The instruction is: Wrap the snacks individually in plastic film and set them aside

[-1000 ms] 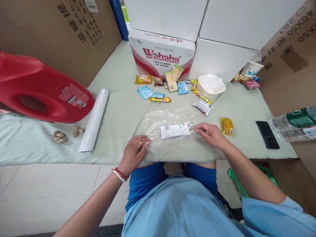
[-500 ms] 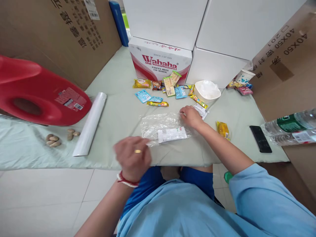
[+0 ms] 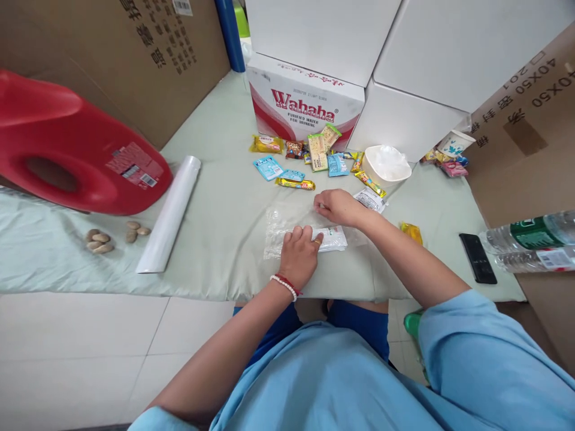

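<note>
A sheet of clear plastic film (image 3: 277, 238) lies on the table in front of me, a white printed packet (image 3: 333, 238) on or under it. My left hand (image 3: 300, 257) rests on the film and the left end of the packet, fingers bent and thumb apart, pressing down. Just above the packet, my right hand (image 3: 340, 206) has its fingers closed at the film's upper edge. Near the right wrist lies a white sachet with dark print (image 3: 371, 200). A yellow snack pack (image 3: 411, 233) is partly hidden by my right forearm.
Snack packs (image 3: 318, 152) lie before a Wahaha carton (image 3: 305, 108), beside a white bowl (image 3: 387, 167). Leftward are a white roll (image 3: 168, 218), stones (image 3: 99, 241) and a red jug (image 3: 90, 161). Rightward are a phone (image 3: 477, 257) and bottles (image 3: 532, 233).
My left hand has moved right and forward, from the table's front edge onto the film and packet. The right hand has shifted slightly left along the film. The camera view has shifted slightly.
</note>
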### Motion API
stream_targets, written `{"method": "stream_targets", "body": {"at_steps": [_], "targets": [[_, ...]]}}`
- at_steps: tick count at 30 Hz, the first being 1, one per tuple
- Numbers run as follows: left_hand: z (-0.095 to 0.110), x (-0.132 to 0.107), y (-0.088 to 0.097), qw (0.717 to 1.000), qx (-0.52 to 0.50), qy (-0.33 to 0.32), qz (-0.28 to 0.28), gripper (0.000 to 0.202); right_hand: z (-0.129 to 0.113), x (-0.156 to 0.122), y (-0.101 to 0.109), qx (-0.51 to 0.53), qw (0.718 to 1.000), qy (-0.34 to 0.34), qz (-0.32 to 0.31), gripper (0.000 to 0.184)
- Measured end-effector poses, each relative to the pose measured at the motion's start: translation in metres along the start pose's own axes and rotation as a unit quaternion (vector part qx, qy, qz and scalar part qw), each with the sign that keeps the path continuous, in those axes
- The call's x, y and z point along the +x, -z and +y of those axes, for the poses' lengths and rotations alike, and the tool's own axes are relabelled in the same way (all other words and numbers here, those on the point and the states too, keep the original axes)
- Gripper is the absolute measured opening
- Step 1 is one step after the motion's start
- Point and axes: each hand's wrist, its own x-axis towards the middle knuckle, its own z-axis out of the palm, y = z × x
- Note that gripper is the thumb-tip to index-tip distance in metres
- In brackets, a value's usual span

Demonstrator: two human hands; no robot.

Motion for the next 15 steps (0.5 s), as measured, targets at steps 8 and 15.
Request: {"method": "stream_targets", "body": {"at_steps": [8,15], "targets": [[-0.015,-0.008,-0.001,0.999,-0.052,-0.004,0.002,0.030,-0.012,-0.085,-0.056,0.060,0.992,0.104,0.032,0.040],[-0.072,-0.043,0.012,0.923,-0.225,0.194,0.245,0.028,-0.009,-0.095,-0.097,0.122,0.985,0.103,0.060,0.047]]}}
